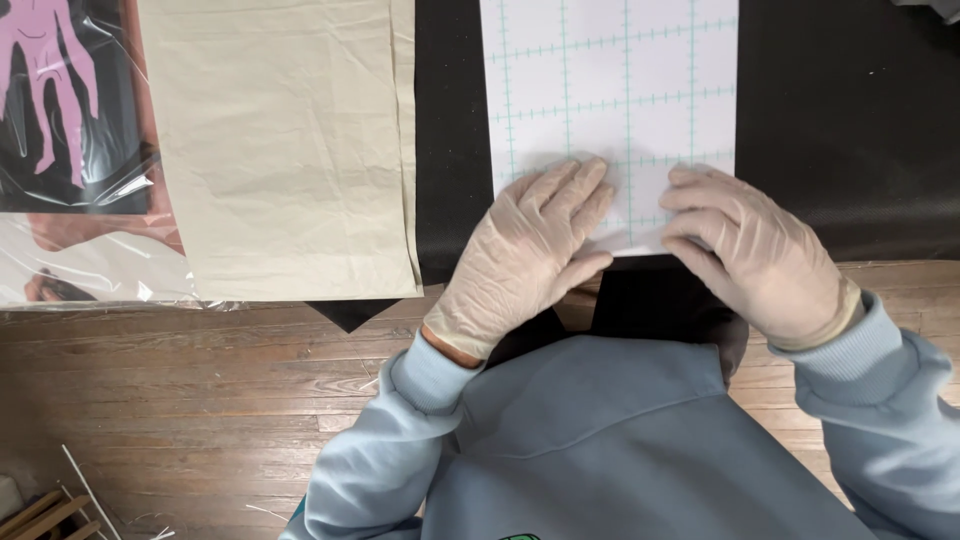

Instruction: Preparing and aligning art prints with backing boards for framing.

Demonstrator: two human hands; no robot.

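Observation:
A white sheet with a pale green grid (pixel 610 90) lies on a black surface (pixel 850 130). Both my hands wear thin beige gloves and rest on the sheet's near edge. My left hand (pixel 525 255) lies flat on its near left corner, fingers spread and pointing up right. My right hand (pixel 745 250) presses on the near right corner with fingers curled toward the left. Neither hand grips anything that I can see; the sheet's near edge is partly hidden under them.
Beige paper or fabric sheets (pixel 285 140) lie to the left on the black surface. Farther left is a clear plastic bag (pixel 75 150) with a pink and black item inside. A wooden floor (pixel 200 400) lies below, with wooden sticks (pixel 50 510) at the bottom left.

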